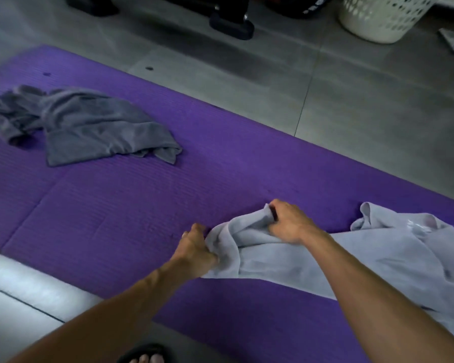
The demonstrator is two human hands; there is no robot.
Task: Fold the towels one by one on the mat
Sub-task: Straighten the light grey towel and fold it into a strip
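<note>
left hand (197, 251) and right hand (288, 221) both clamped on left end of pale grey towel (325, 260), hands apart, each pinching bunched edge. towel lies rumpled on near right part of purple mat (131, 200). darker grey towel (89, 124) crumpled far left on mat, untouched. judgement: find true corners first, pull edge taut, spread flat on bare mat toward left, smooth creases before first fold; right end looks bunched, needs straightening.
</note>
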